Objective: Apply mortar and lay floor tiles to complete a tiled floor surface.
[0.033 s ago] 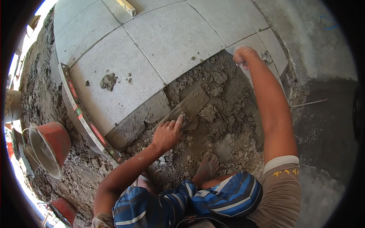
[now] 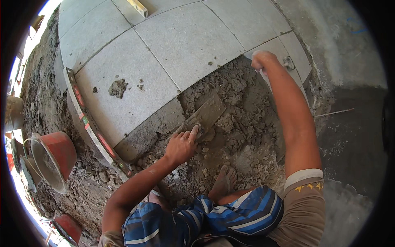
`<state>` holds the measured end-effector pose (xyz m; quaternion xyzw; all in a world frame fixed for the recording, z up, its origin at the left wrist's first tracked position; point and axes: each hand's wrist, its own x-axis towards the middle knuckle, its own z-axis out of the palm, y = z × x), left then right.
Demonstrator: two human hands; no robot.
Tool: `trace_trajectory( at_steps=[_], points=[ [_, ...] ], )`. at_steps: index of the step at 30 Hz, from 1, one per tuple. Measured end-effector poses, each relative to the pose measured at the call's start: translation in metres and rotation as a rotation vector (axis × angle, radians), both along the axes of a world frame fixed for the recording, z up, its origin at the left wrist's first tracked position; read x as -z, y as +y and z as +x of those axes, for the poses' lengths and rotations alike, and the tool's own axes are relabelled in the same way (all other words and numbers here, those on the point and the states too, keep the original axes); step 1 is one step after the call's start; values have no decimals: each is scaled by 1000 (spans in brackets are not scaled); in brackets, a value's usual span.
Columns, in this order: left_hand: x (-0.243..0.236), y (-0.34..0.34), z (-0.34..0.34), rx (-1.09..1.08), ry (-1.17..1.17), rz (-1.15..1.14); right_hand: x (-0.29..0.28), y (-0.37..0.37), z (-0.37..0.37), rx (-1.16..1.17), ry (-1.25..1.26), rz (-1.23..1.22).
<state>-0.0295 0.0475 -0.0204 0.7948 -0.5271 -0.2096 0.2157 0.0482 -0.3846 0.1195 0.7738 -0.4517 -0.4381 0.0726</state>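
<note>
My left hand (image 2: 182, 147) is closed on the grip of a long, flat, mortar-smeared float (image 2: 209, 110). The float lies at a slant on the wet grey mortar (image 2: 242, 94), its upper end toward the tiles. To its left, a strip of mortar (image 2: 154, 123) is smoothed along the edge of a large grey tile (image 2: 123, 70). Up at the right, my right hand (image 2: 262, 61) is a fist over the corner of a narrow tile (image 2: 273, 51). A bluish-grey sliver shows beside this fist, and what the fingers hold is hidden.
A long spirit level (image 2: 88, 123) lies along the left tile edge. Beyond it, rough soil (image 2: 45, 94) carries a red bucket (image 2: 61, 154) and another red container (image 2: 69, 227). A yellow bar (image 2: 138, 7) rests on the far tiles. Concrete floor (image 2: 349, 123) borders the right side; my foot (image 2: 224, 181) stands on rubble.
</note>
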Motion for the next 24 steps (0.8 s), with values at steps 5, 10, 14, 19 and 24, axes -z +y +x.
trace_trajectory(
  at_steps=[5, 10, 14, 19, 24],
  points=[
    [-13, 27, -8, -95, 201, -192, 4, 39, 3, -200, 185, -105],
    [-38, 64, -3, -76, 238, -211, 21, 95, 2, -361, 75, -115],
    [-50, 87, -7, -28, 258, -241, 27, 146, 0, -597, 115, -17],
    [-48, 104, -20, 39, 280, -211, 18, 229, -27, -790, 61, -9],
    [-35, 116, -33, 36, 292, -308, -22, 239, -71, -804, -157, 28]
  ],
)
